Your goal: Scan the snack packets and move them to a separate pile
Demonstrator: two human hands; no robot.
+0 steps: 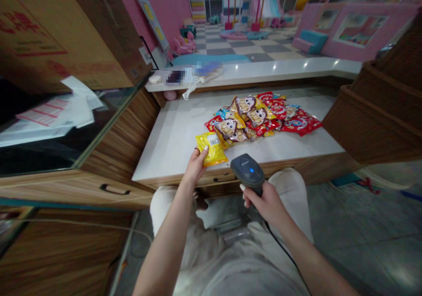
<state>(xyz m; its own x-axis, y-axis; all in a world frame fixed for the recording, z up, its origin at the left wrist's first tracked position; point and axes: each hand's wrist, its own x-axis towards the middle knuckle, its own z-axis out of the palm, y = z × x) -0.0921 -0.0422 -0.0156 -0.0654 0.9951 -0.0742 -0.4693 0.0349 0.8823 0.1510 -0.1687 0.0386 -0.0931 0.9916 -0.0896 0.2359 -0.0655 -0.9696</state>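
Observation:
My left hand (196, 166) grips a yellow snack packet (212, 149) by its lower edge, holding it just above the white counter top (171, 142). A black corded handheld barcode scanner (248, 171) sits in my right hand (263, 203), its head tilted up toward the yellow packet and a blue light showing on top. The two are a short gap apart. Beyond them lies a loose heap of red and yellow snack packets (257, 118) printed with a cartoon monkey, some overlapping.
A wooden counter edge with a drawer (224, 178) runs under my hands. A higher white ledge (253, 71) at the back holds a white cable and blurred items. Cardboard boxes stand at left, a woven brown basket at right, and a pink play area lies beyond.

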